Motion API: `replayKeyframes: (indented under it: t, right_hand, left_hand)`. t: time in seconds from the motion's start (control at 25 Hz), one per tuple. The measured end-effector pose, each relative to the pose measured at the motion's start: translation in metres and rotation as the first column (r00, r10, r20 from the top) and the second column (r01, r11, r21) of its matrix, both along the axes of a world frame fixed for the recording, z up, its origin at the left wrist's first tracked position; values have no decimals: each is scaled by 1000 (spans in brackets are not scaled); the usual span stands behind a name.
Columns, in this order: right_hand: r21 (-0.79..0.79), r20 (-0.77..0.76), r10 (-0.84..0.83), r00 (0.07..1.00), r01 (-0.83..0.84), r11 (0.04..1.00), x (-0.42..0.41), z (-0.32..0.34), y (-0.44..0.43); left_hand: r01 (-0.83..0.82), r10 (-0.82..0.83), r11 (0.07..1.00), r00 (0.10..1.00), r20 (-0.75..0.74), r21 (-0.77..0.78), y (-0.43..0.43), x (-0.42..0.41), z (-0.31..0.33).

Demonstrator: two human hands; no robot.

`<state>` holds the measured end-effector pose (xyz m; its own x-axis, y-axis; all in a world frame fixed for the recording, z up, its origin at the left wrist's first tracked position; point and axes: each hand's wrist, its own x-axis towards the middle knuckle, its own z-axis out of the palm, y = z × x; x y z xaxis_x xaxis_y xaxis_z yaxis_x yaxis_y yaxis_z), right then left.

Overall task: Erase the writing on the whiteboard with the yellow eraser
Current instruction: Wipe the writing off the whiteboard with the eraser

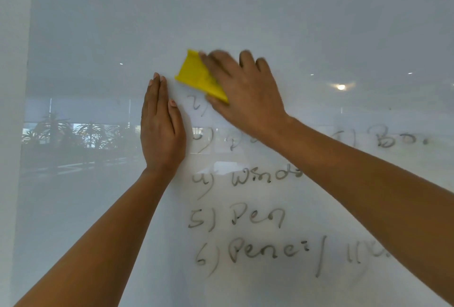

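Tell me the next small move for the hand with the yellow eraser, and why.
Probably sweep the right hand and its yellow eraser down and rightward over the "2)" mark. The whiteboard above looks blank, while the numbered lines below, such as "Pen", remain. The left hand rests flat, clear of that path.

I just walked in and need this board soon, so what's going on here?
A person is wiping the whiteboard clean. The right hand presses the yellow eraser near the top of a numbered list, while the left hand rests flat on the board beside it. Lines such as "5) Pen" and "6) Pencil" below are not yet erased.
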<state>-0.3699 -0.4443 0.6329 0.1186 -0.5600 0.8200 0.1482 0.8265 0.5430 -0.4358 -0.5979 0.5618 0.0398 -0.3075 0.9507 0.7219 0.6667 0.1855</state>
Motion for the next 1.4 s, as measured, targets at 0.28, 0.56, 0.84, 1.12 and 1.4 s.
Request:
replayKeyframes:
  t: [0.28,0.56,0.84,1.12,1.4]
  right_hand:
    - [-89,7,0,1000,1,996,11,46,29]
    - [-81,-8,12,1000,-12,997,-9,21,-29]
    - [28,-13,-29,999,30,999,2,15,18]
    - [-132,-9,-18,1000,16,991,-11,9,-44]
    - [158,-11,-93,996,93,983,-1,-58,7]
  left_hand:
    - [17,-18,1000,999,27,16,-3,-1,-6]
    - [28,-28,1000,999,28,5,-8,-2,-18]
    - [8,-6,1000,998,61,-28,-21,-5,-39]
    - [-2,4,1000,998,60,-25,-22,-6,-43]
    - [-10,13,999,998,64,-49,-26,-7,-51]
